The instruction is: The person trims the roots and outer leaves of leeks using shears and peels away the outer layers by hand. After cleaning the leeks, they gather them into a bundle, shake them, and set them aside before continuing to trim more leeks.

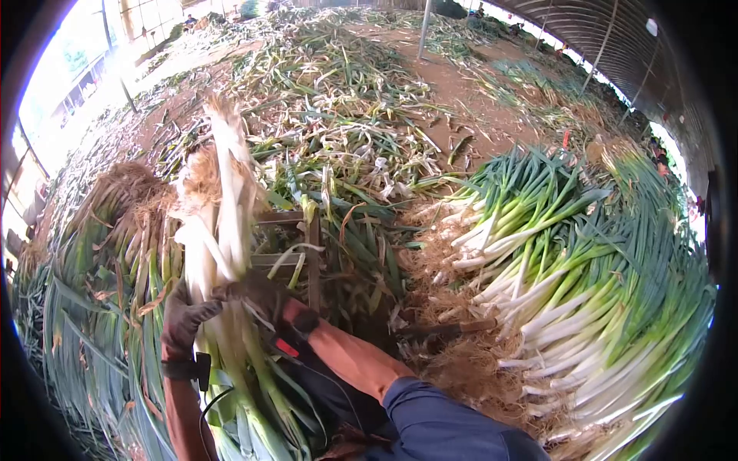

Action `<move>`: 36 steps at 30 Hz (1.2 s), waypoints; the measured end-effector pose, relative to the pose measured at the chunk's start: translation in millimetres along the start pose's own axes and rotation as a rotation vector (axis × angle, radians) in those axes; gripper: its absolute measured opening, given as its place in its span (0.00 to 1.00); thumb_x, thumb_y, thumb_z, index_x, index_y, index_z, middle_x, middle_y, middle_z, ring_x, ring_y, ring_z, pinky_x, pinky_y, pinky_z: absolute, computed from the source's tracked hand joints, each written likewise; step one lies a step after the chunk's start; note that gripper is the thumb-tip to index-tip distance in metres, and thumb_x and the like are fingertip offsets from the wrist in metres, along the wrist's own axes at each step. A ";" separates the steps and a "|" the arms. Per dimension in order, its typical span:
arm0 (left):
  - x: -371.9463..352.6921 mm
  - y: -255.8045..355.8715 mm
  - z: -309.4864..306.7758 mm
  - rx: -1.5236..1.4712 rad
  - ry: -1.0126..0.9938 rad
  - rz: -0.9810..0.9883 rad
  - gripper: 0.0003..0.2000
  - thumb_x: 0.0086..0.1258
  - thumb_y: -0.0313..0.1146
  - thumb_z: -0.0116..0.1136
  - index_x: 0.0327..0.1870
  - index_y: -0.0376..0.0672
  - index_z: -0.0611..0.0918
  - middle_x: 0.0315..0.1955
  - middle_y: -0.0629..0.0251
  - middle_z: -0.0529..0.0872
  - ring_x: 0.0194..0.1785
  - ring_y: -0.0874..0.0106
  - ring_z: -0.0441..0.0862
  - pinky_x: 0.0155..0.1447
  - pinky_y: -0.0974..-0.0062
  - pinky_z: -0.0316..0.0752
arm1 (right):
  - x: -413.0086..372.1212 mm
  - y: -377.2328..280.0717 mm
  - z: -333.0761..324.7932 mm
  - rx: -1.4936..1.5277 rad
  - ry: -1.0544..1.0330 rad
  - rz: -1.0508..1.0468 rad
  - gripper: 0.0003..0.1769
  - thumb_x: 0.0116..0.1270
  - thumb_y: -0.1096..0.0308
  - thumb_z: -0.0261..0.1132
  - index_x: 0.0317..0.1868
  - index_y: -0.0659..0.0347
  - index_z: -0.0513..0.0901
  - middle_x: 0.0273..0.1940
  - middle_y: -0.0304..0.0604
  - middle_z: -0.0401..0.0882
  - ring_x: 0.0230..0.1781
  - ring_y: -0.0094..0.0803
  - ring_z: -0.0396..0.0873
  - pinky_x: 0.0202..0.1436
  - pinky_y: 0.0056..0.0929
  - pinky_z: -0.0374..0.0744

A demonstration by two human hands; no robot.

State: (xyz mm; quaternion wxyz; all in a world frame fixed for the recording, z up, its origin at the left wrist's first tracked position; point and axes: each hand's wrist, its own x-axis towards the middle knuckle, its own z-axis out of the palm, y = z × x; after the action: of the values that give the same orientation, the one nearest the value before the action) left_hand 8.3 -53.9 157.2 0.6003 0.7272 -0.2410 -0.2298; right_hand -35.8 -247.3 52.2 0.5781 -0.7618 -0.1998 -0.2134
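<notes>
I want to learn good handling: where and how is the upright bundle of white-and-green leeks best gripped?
I would clasp the bundle by its straight white shafts, below the brown roots, coming from left and right: there they stand close together, while the green leaves spread lower down. The dark-gloved left hand grips near there.

A bundle of long green onions [219,257] stands just left of the wooden frame [313,261], held mid-length with its root end up and leaf end down. Tan, shaggy roots [201,180] top thick white stalks, one crossing the others aslant; the upper tips blur. Pale green shafts run down into broad green leaves [254,422], spreading nearer the wearer than the frame.
</notes>
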 end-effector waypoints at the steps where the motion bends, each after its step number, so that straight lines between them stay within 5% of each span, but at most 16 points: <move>1: -9.5 4.1 -4.4 0.036 0.001 0.012 0.25 0.66 0.25 0.68 0.66 0.33 0.77 0.45 0.64 0.89 0.41 0.79 0.85 0.44 0.82 0.80 | 4.8 -18.0 0.7 -0.071 -0.021 -0.038 0.17 0.73 0.60 0.66 0.52 0.66 0.89 0.43 0.46 0.92 0.42 0.35 0.88 0.51 0.33 0.82; 4: -39.3 42.1 -2.4 0.103 0.115 0.116 0.26 0.66 0.19 0.59 0.68 0.33 0.75 0.41 0.66 0.87 0.35 0.83 0.82 0.37 0.84 0.78 | 27.4 -72.3 11.5 0.336 0.096 0.361 0.18 0.65 0.60 0.76 0.46 0.67 0.90 0.36 0.48 0.91 0.35 0.30 0.86 0.45 0.33 0.83; 5: -39.8 42.3 -20.7 -0.319 0.063 -0.016 0.23 0.64 0.16 0.62 0.62 0.33 0.78 0.38 0.63 0.87 0.32 0.76 0.83 0.36 0.79 0.79 | 34.4 -84.3 21.3 0.457 0.173 0.263 0.23 0.57 0.58 0.82 0.45 0.67 0.89 0.34 0.47 0.91 0.32 0.30 0.85 0.43 0.34 0.82; 8: -76.4 105.8 -4.1 0.132 0.206 0.256 0.23 0.64 0.12 0.57 0.62 0.32 0.78 0.38 0.60 0.87 0.32 0.78 0.81 0.33 0.84 0.76 | 51.5 -138.8 33.0 0.654 0.270 0.139 0.20 0.57 0.60 0.80 0.43 0.67 0.90 0.33 0.44 0.90 0.31 0.27 0.86 0.39 0.30 0.84; 10: -86.1 124.8 -25.4 -0.020 0.219 0.145 0.23 0.64 0.13 0.59 0.63 0.32 0.79 0.40 0.61 0.87 0.34 0.80 0.82 0.34 0.84 0.77 | 64.9 -176.4 30.2 0.667 0.181 0.280 0.20 0.55 0.61 0.80 0.42 0.68 0.89 0.33 0.44 0.90 0.32 0.26 0.87 0.40 0.28 0.84; 12: -107.6 161.3 -20.7 0.389 0.372 0.329 0.28 0.62 0.23 0.68 0.66 0.33 0.77 0.47 0.63 0.87 0.47 0.76 0.83 0.53 0.76 0.80 | 84.1 -196.3 36.8 0.361 0.179 0.005 0.20 0.53 0.64 0.78 0.43 0.68 0.89 0.35 0.44 0.90 0.34 0.27 0.86 0.41 0.28 0.83; 14: -121.5 190.7 -30.2 0.516 0.452 0.420 0.33 0.59 0.23 0.68 0.70 0.33 0.74 0.49 0.63 0.87 0.52 0.73 0.83 0.60 0.74 0.78 | 103.3 -226.0 41.0 0.564 0.185 0.131 0.22 0.52 0.67 0.77 0.47 0.69 0.87 0.35 0.41 0.89 0.33 0.28 0.84 0.40 0.28 0.82; 18: -151.9 234.4 -62.8 0.680 0.489 0.506 0.36 0.52 0.25 0.63 0.69 0.32 0.73 0.53 0.58 0.85 0.53 0.69 0.85 0.61 0.71 0.78 | 112.3 -306.3 49.6 1.062 0.258 -0.024 0.19 0.57 0.81 0.69 0.51 0.69 0.85 0.36 0.38 0.87 0.29 0.24 0.83 0.32 0.24 0.80; 22: -182.8 248.3 -112.8 0.717 0.581 0.539 0.34 0.57 0.23 0.60 0.71 0.35 0.71 0.48 0.55 0.86 0.49 0.66 0.87 0.57 0.69 0.81 | 129.2 -335.3 76.3 1.294 0.204 0.051 0.17 0.65 0.79 0.66 0.56 0.67 0.84 0.37 0.40 0.88 0.29 0.23 0.83 0.30 0.24 0.80; 24: -200.1 257.9 -105.4 0.642 0.336 0.526 0.35 0.60 0.23 0.61 0.73 0.37 0.69 0.47 0.55 0.87 0.47 0.65 0.87 0.55 0.66 0.84 | 126.2 -334.4 89.6 1.268 0.122 0.057 0.17 0.69 0.76 0.66 0.58 0.66 0.83 0.37 0.41 0.87 0.31 0.24 0.84 0.32 0.24 0.81; 25: -207.7 260.4 -79.0 0.646 0.512 0.404 0.36 0.62 0.23 0.64 0.74 0.35 0.66 0.47 0.54 0.87 0.47 0.65 0.88 0.52 0.64 0.86 | 116.6 -326.2 96.7 1.253 0.113 0.050 0.19 0.70 0.73 0.68 0.60 0.65 0.81 0.39 0.42 0.87 0.31 0.26 0.85 0.32 0.25 0.83; 26: -217.6 254.0 -77.5 0.786 0.472 0.463 0.35 0.62 0.22 0.64 0.73 0.33 0.67 0.47 0.55 0.87 0.46 0.64 0.89 0.52 0.65 0.86 | 103.3 -315.2 101.8 1.349 0.059 0.017 0.22 0.73 0.69 0.66 0.64 0.65 0.77 0.45 0.44 0.87 0.38 0.27 0.86 0.41 0.28 0.85; 28: -226.6 240.0 -70.1 1.023 0.382 0.409 0.35 0.58 0.20 0.64 0.72 0.33 0.70 0.50 0.55 0.86 0.50 0.64 0.88 0.56 0.67 0.84 | 59.1 -296.2 98.1 0.895 0.055 -0.061 0.22 0.78 0.64 0.61 0.67 0.65 0.74 0.54 0.46 0.84 0.50 0.31 0.85 0.55 0.33 0.83; 32: -232.6 185.1 -4.7 0.551 0.398 0.115 0.42 0.42 0.14 0.61 0.69 0.34 0.72 0.59 0.56 0.84 0.58 0.65 0.84 0.62 0.68 0.80 | -28.5 -234.3 120.0 0.440 0.159 -0.313 0.23 0.82 0.60 0.56 0.69 0.65 0.73 0.59 0.49 0.81 0.60 0.39 0.80 0.66 0.39 0.79; 34: -225.0 95.7 -50.1 0.324 0.252 -0.046 0.36 0.49 0.21 0.70 0.65 0.31 0.73 0.46 0.50 0.89 0.40 0.62 0.90 0.46 0.66 0.88 | -61.6 -185.8 153.7 1.063 0.047 0.016 0.24 0.82 0.61 0.55 0.70 0.68 0.71 0.62 0.51 0.80 0.64 0.39 0.79 0.71 0.39 0.76; 36: -213.9 94.6 9.0 0.085 0.211 -0.127 0.44 0.38 0.14 0.61 0.69 0.35 0.72 0.56 0.58 0.85 0.53 0.67 0.86 0.54 0.68 0.84 | -75.4 -207.0 100.0 0.861 -0.253 0.442 0.24 0.84 0.62 0.52 0.70 0.70 0.72 0.65 0.54 0.79 0.70 0.38 0.75 0.75 0.39 0.73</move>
State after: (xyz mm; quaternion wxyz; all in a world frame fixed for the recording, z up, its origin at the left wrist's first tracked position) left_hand -170.8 57.8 258.3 0.5751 0.7860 -0.1394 -0.1790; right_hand -203.0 -102.9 150.9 0.8428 -0.4980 -0.1721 0.1102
